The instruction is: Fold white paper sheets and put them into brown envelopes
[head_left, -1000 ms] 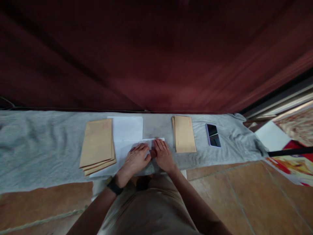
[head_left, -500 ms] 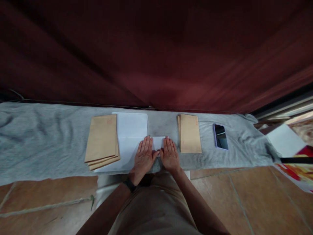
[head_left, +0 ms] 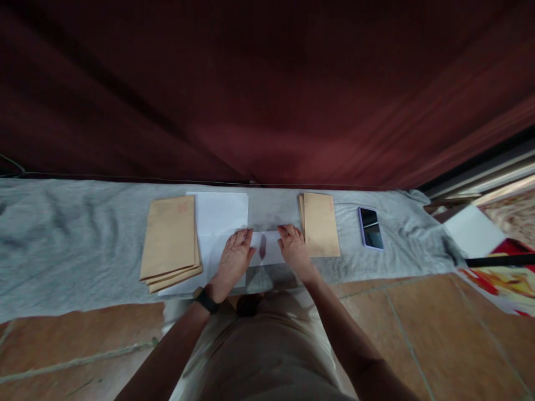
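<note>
A narrow folded white sheet of paper (head_left: 271,255) lies across the grey cloth in front of me, with a dark reddish-brown mark or shadow near its middle. My left hand (head_left: 234,255) rests at its left end, fingers extended and thumb apart. At the right end, my right hand (head_left: 294,249) touches the paper with bent fingers, its thumb away from the fingertips. Under and beside my left hand is a stack of white paper (head_left: 221,210). Brown envelopes (head_left: 169,236) overlap the stack's left side. More brown envelopes (head_left: 321,223) lie close to my right hand.
A phone (head_left: 370,228) in a purple case lies farther right on the grey cloth (head_left: 100,223). A dark red curtain (head_left: 267,111) hangs behind the surface. At the far right are a white panel (head_left: 474,231) and a colourful printed sheet (head_left: 507,281). Tiled floor (head_left: 438,328) shows below.
My hands have slid apart from the middle of the folded sheet to its two ends, uncovering its centre. My right fingers have bent. The view has shifted slightly.
</note>
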### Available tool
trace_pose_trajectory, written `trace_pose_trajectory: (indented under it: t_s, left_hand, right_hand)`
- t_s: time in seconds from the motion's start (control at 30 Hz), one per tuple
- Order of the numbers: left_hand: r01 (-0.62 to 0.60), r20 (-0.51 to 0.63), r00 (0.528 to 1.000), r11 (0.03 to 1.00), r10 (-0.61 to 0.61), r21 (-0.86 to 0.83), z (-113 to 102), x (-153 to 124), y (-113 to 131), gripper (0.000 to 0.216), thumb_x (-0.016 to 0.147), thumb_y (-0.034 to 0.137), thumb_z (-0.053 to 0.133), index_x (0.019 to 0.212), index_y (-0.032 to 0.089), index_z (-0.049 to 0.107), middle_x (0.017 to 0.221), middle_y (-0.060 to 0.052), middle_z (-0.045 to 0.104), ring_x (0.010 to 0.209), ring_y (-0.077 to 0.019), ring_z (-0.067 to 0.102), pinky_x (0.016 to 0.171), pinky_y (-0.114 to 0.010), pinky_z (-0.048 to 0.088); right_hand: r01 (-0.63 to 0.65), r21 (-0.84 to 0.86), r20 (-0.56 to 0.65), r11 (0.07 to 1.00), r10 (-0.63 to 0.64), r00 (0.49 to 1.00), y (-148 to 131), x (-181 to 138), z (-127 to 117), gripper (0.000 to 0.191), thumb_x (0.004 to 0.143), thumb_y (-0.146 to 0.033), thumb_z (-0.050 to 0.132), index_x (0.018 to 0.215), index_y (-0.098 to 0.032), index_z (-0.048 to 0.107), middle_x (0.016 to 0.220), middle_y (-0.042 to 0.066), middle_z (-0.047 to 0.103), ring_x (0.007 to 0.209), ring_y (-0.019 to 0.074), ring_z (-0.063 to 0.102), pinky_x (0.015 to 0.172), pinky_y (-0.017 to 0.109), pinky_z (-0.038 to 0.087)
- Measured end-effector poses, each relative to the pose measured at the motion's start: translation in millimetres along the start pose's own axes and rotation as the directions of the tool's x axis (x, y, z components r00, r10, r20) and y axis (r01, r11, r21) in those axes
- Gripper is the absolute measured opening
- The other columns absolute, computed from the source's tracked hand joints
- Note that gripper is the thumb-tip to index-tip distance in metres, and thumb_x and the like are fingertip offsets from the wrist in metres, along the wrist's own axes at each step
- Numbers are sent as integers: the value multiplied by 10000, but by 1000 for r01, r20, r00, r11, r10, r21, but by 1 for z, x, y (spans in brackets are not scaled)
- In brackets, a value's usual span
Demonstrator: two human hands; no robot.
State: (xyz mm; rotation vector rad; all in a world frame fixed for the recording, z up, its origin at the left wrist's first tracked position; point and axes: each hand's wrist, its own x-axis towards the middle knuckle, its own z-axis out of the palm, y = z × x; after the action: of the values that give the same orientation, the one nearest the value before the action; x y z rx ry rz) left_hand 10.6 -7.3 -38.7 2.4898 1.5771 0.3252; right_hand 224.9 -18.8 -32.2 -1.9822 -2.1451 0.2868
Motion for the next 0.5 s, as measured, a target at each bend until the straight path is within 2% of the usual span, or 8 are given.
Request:
trace_pose_trajectory:
  t_s: [0.13, 0.23, 0.3, 0.4, 0.5]
  left_hand:
    - [-30, 78, 997, 999, 28, 19, -13, 19, -3, 439, 865, 259, 668, 1288, 145, 638, 1287, -167, 643, 1191, -324, 596, 1015, -430, 498]
    - [-37, 100, 994, 999, 34, 25, -27, 32, -1, 273, 840, 252, 699, 1101, 173, 690, 1172, -145, 671, 1097, -317, 626, 936, -427, 517]
    - [-53, 90, 995, 998, 51, 19, -39, 37, 3, 165, 849, 222, 680, 1008, 178, 683, 1113, -132, 682, 1055, -310, 638, 915, -432, 515]
    - [-113, 15, 993, 993, 113, -14, -62, 39, 10, 82, 886, 172, 617, 956, 186, 658, 1043, -110, 693, 1026, -296, 641, 914, -432, 510]
    - [-196, -128, 973, 980, 190, -40, -73, 31, 15, 138, 906, 124, 555, 982, 190, 649, 1129, -115, 689, 1077, -286, 625, 951, -427, 508]
  right_hand:
    - [-56, 28, 76, 998, 54, 996, -2, 14, -15, 292, 910, -144, 622, 1181, -199, 715, 1236, 119, 658, 1138, 265, 591, 1033, 375, 462]
    - [-56, 53, 90, 997, 51, 995, -4, 19, -31, 181, 924, -132, 612, 1032, -222, 727, 1108, 69, 704, 1046, 216, 637, 958, 315, 487]
    - [-56, 78, 77, 995, 50, 996, -4, 19, -47, 159, 959, -158, 587, 1020, -241, 708, 1055, 34, 722, 966, 188, 665, 889, 286, 502]
    - [-17, 166, -19, 986, 20, 1000, -3, 15, -75, 114, 992, -203, 572, 1026, -231, 677, 1042, 29, 728, 937, 182, 678, 850, 280, 507]
    - [109, 178, -156, 978, -81, 984, -2, 4, -92, 113, 1003, -194, 552, 994, -213, 663, 1014, 50, 718, 997, 206, 660, 958, 328, 498]
